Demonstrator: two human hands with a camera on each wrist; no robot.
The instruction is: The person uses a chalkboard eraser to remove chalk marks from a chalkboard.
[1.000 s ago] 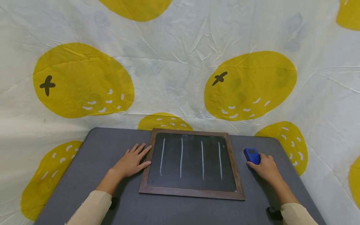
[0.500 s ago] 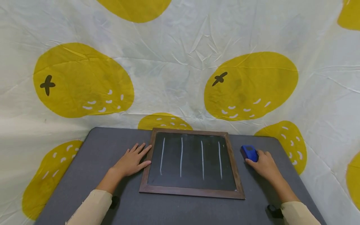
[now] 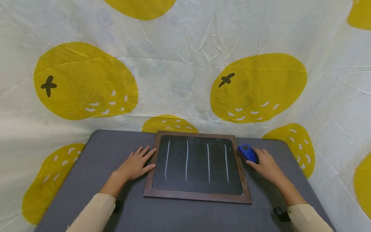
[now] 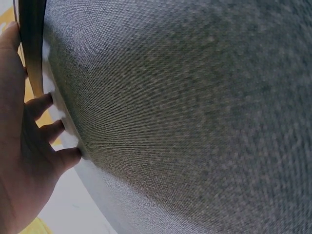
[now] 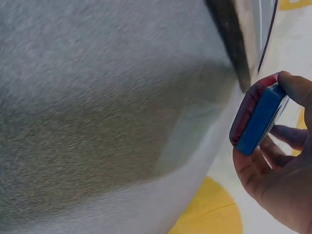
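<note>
One framed chalkboard (image 3: 198,198) is laid on the dark grey counter (image 3: 185,216), and four chalk lines (image 3: 208,164), roughly upright and well apart, are drawn across its face. To the right of the chalkboard, one blue block (image 3: 247,152) is held in the grip of the right hand (image 3: 266,166), pinched between thumb and fingers; it is placed just beside the upper part of the frame (whether the two are touching cannot be told). A reddish pad is shown along one face of the block in the right wrist view. At the left of the chalkboard, the left hand (image 3: 134,167) is spread with fingers extended, nothing being gripped; its thumb and forefinger are set against the frame's left side. Two pale sleeves (image 3: 92,212) are seen nearer than the chalkboard, one on each arm. Behind the chalkboard, one white cloth (image 3: 174,80) is hung, printed with yellow shapes.
</note>
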